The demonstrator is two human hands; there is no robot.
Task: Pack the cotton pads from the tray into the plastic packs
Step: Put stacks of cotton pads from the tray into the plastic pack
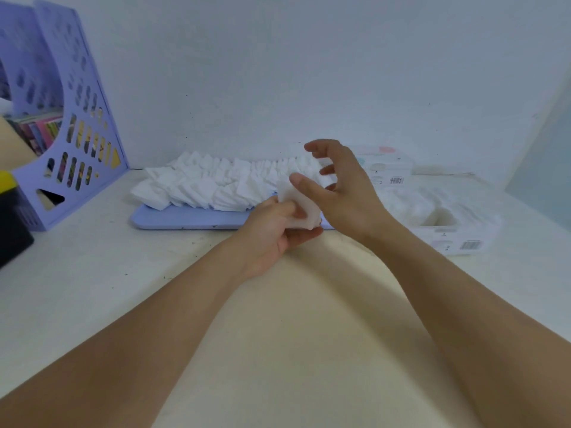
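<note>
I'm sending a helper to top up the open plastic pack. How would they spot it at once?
Start at the light blue plastic tray heaped with white cotton pads against the wall. Look to its right, past the right hand, where two clear plastic packs lie. The nearer clear plastic pack is the one: it gapes open on top, while the farther clear plastic pack by the wall looks closed.
</note>
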